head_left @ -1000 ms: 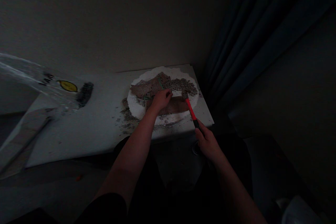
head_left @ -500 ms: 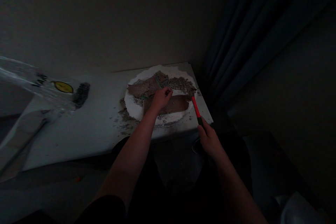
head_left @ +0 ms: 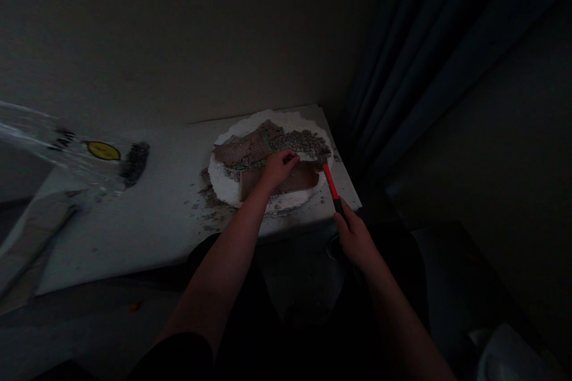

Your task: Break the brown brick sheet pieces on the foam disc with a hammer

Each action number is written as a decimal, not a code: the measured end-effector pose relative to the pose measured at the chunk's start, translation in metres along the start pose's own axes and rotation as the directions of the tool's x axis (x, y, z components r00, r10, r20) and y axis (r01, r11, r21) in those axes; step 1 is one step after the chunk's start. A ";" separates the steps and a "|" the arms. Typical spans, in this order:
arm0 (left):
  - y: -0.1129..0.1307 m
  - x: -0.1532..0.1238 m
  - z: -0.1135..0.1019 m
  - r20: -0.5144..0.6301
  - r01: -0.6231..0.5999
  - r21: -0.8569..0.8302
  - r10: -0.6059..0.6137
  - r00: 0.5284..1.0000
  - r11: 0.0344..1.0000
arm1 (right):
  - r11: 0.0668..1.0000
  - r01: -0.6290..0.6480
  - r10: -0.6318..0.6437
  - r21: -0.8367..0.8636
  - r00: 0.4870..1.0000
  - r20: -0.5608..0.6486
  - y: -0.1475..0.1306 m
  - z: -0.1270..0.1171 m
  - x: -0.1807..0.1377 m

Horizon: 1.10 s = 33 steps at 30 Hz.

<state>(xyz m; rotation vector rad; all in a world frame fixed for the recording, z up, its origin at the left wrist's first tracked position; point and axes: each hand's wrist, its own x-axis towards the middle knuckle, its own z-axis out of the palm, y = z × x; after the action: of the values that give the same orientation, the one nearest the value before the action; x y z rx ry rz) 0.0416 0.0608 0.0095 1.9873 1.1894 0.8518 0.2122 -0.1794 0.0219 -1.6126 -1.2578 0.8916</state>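
A round white slab [head_left: 227,186] lies on the right end of a pale table [head_left: 147,214] in dim light. Brown mesh-backed tile pieces [head_left: 243,152] and a heap of grey rubble [head_left: 300,141] lie on it. My left hand [head_left: 277,167] rests on the brown pieces with its fingers pinched together on a small bit I cannot make out. My right hand [head_left: 354,240] grips the dark end of a red-handled hammer [head_left: 329,184]. The hammer's head sits at the edge of the rubble, just right of my left fingers.
Grey dust and crumbs [head_left: 209,209] spread over the table left of the slab. A clear plastic bag [head_left: 67,152] with a yellow label and dark contents lies at the table's left end. A dark curtain [head_left: 429,71] hangs right of the table; a wall stands behind.
The hammer swung out to the right and came back with its head at the rubble. My left hand stayed pinched on the brown pieces. The view shifted slightly.
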 end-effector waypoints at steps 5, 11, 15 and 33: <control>0.002 -0.001 0.007 0.061 -0.021 0.059 0.018 0.998 0.998 | 1.000 -0.010 0.010 0.014 1.000 -0.014 0.001 0.001 0.000; 0.002 0.000 0.008 0.048 -0.024 0.099 0.020 0.999 0.995 | 1.000 0.002 -0.002 0.025 1.000 -0.001 -0.001 0.000 -0.001; 0.002 0.001 0.008 0.041 -0.021 0.137 0.016 0.999 0.990 | 1.000 -0.018 0.018 0.022 1.000 0.003 0.000 0.000 -0.002; -0.001 0.002 0.010 0.049 -0.060 0.140 0.053 0.997 0.988 | 1.000 -0.013 0.013 -0.006 1.000 0.015 0.000 0.000 -0.001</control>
<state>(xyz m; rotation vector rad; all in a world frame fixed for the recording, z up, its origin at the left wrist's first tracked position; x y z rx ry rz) 0.0493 0.0610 0.0032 2.1525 1.2018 0.7643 0.2118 -0.1805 0.0220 -1.6236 -1.2629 0.9104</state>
